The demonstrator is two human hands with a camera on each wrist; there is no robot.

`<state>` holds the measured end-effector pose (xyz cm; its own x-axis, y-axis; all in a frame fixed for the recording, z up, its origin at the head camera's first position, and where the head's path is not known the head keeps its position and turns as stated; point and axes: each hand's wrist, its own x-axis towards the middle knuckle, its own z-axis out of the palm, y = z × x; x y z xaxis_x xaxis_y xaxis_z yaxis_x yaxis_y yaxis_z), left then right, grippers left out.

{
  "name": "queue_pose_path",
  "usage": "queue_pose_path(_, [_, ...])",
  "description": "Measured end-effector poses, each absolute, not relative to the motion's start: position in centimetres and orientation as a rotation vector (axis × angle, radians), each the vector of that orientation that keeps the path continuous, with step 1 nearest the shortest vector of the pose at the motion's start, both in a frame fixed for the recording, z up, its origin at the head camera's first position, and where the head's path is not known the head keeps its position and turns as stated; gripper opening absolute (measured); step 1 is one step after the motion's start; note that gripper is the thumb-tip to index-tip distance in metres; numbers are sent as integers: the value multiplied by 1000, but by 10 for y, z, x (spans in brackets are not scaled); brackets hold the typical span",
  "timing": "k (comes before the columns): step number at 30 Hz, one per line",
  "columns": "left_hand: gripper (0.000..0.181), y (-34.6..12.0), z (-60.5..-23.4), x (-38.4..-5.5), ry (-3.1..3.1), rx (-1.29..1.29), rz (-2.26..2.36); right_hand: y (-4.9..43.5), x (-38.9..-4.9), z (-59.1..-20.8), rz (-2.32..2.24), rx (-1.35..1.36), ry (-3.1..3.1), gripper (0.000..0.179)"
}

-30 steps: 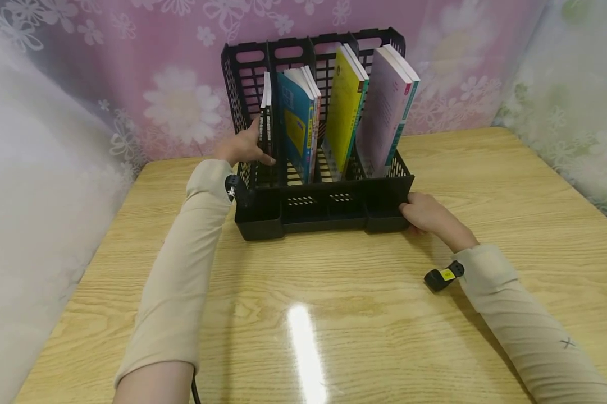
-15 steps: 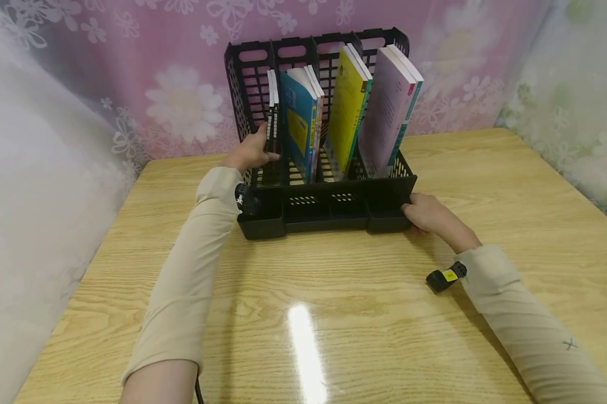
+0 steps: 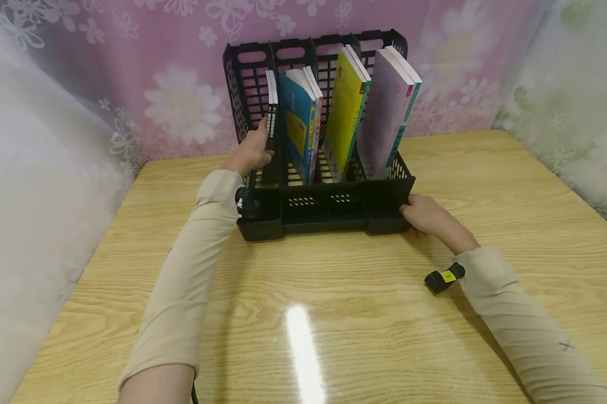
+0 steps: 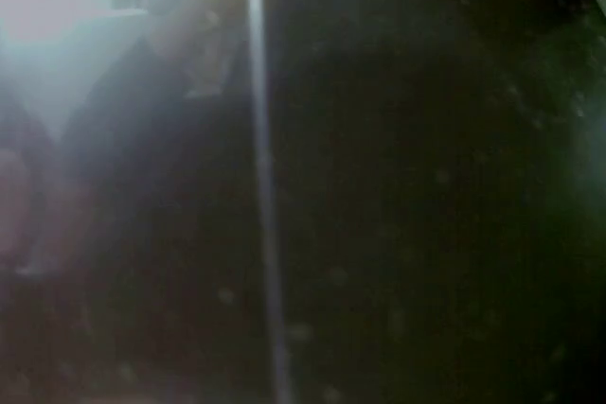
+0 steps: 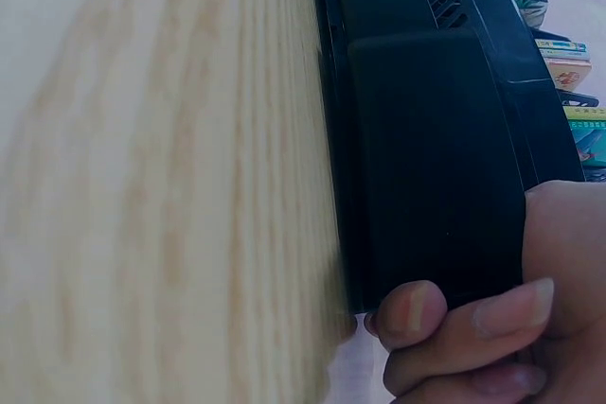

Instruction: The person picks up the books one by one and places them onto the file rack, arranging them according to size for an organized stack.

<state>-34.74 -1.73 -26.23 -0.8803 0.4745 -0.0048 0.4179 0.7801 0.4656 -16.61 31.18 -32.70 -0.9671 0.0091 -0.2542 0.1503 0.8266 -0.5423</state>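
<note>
A black desktop book rack with upright dividers stands on the table. My left hand holds the thin black books in its leftmost compartment, thumb at the spines and fingers on the left side. The books partly hide those fingers. At the rack's front right corner, my right hand grips the edge. The right wrist view shows the curled fingers of that hand round the corner of the rack's front tray. Dark blur fills most of the left wrist view, so the left fingers cannot be made out there.
Blue-covered books, yellow-covered books and pale purple books stand in the other compartments. A flowered curtain hangs just behind the rack. The wooden table extends in front, with a bright reflection on it.
My left hand has shifted slightly right, and the black books have moved right with it, from leaning at the left towards the divider. The right hand keeps its place on the rack corner.
</note>
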Motion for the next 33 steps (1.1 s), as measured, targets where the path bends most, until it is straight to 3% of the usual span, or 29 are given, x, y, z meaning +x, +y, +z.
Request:
queue_pose_path(11, [84,-23,-268,-341,2858,660,860,312,-167,-323,-832,116,2776,29])
queue_pose_path(33, [75,-25,-270,-340,2837,568,743,311,-165,-324,-857,106,2755,29])
